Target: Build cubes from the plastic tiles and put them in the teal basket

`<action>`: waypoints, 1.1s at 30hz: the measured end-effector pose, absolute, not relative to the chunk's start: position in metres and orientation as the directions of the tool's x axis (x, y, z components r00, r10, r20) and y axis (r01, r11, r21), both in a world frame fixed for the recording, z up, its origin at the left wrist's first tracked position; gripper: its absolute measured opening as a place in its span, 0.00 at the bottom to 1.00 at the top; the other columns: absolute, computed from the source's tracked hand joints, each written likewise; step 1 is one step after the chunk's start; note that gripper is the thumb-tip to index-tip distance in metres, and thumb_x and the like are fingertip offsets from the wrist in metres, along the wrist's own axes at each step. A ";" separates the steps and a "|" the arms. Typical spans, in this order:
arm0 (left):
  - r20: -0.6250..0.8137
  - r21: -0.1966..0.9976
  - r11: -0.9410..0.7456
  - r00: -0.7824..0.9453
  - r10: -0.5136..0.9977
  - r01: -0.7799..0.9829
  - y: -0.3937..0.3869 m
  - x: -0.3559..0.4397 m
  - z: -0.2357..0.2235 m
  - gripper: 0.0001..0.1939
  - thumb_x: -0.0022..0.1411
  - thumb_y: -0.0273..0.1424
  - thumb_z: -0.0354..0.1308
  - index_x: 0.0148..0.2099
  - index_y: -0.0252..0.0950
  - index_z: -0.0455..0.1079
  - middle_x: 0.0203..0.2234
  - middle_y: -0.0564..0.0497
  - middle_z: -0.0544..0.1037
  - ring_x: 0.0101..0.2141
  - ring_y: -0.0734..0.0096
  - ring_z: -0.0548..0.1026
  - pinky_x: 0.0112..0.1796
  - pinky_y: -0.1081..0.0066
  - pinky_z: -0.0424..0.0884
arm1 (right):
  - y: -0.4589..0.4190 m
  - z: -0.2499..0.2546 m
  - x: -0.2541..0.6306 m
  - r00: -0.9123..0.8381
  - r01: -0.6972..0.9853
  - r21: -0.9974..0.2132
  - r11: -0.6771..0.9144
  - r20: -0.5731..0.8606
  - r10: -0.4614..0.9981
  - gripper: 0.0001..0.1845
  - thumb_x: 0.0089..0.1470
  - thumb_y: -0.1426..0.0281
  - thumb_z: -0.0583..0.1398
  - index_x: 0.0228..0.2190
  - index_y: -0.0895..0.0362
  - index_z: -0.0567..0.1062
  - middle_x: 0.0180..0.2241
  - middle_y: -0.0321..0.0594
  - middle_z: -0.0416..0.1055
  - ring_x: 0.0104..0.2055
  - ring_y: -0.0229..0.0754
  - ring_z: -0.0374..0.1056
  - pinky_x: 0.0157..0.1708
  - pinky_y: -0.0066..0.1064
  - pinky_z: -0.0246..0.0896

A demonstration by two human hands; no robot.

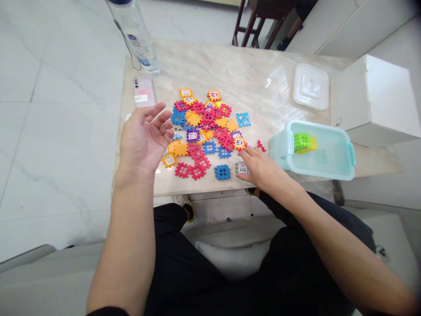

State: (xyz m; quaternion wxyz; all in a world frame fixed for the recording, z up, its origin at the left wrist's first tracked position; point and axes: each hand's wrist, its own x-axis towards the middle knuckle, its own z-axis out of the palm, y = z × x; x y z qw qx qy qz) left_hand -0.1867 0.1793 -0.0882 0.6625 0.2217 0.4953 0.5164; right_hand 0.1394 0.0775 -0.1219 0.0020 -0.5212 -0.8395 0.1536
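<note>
The forearms (128,228) lie nearest, with hands apart: the left hand (143,142) empty and cupped open, the right hand (265,171) at the grey tile (242,167), at the pile's (208,116) five o'clock, its grip unclear. A sideways brush could knock that or the blue tile (222,172) off the table's (194,188) near edge. Print on the bottle (140,44) at eleven, phone (142,86) at ten and box (350,94) towards two is illegible.
</note>
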 end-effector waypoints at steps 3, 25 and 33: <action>-0.390 0.819 0.281 -0.126 0.912 -0.500 0.183 -0.208 -0.087 0.17 0.65 0.44 0.69 0.55 0.50 0.81 0.35 0.51 0.86 0.34 0.66 0.82 0.26 0.70 0.72 | 0.093 -0.100 0.116 -0.447 0.863 -0.274 0.425 -0.024 0.894 0.14 0.73 0.66 0.63 0.55 0.57 0.78 0.53 0.57 0.78 0.57 0.65 0.74 0.59 0.58 0.74; -0.413 0.605 0.005 -0.308 0.857 -0.796 0.159 -0.267 -0.070 0.09 0.61 0.34 0.68 0.44 0.40 0.78 0.29 0.52 0.82 0.26 0.74 0.76 0.27 0.75 0.70 | 0.245 -0.185 -0.049 -0.611 0.791 0.043 0.611 -0.012 0.792 0.13 0.73 0.68 0.61 0.45 0.60 0.85 0.51 0.57 0.77 0.56 0.60 0.68 0.52 0.47 0.68; -0.390 0.643 0.066 -0.252 0.886 -0.763 0.159 -0.257 -0.069 0.12 0.59 0.35 0.69 0.45 0.39 0.78 0.29 0.53 0.81 0.27 0.74 0.76 0.28 0.75 0.70 | 0.224 -0.154 -0.015 -0.584 0.802 0.051 0.595 0.275 0.764 0.15 0.74 0.70 0.61 0.38 0.54 0.87 0.39 0.47 0.79 0.45 0.51 0.72 0.41 0.41 0.67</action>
